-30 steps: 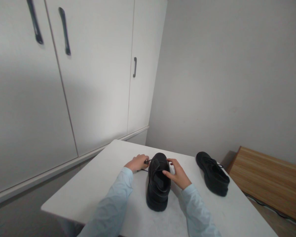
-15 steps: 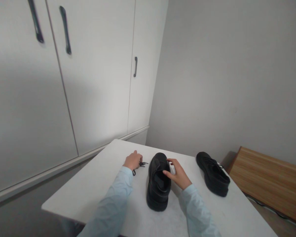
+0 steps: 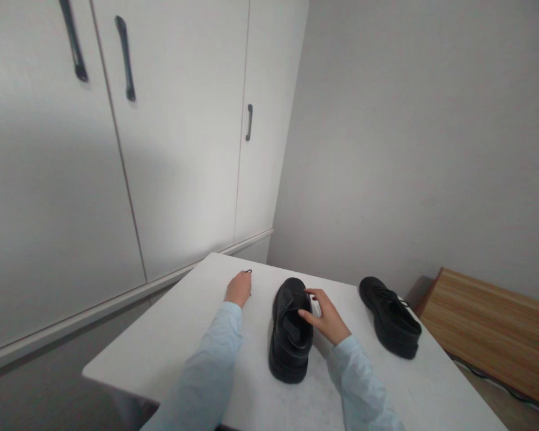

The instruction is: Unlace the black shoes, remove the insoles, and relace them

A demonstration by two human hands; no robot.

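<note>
A black leather shoe (image 3: 290, 356) rests upright on the white table (image 3: 184, 359), its toe pointing away from me and its opening facing up. My right hand (image 3: 327, 317) grips the right side of that opening, thumb at the inner edge and fingers curled along the outside. To the left of the shoe, my left hand (image 3: 239, 290) is closed over the tabletop. A bit of black shoelace (image 3: 249, 272) pokes out beyond its fingers; the rest of it is hidden in the hand. A second black shoe (image 3: 393, 320), laced, stands farther right, apart from both hands.
White cabinet doors (image 3: 184, 149) with dark handles (image 3: 126, 60) rise behind the table on the left. A grey wall (image 3: 408, 149) stands at the back. Beyond the table's right edge is a wooden surface (image 3: 489, 323), with a cable (image 3: 489, 380) below it.
My left hand has closed and turned over the shoelace, whose loop and ends lay beside it before and are now mostly covered. My right hand keeps its hold on the shoe.
</note>
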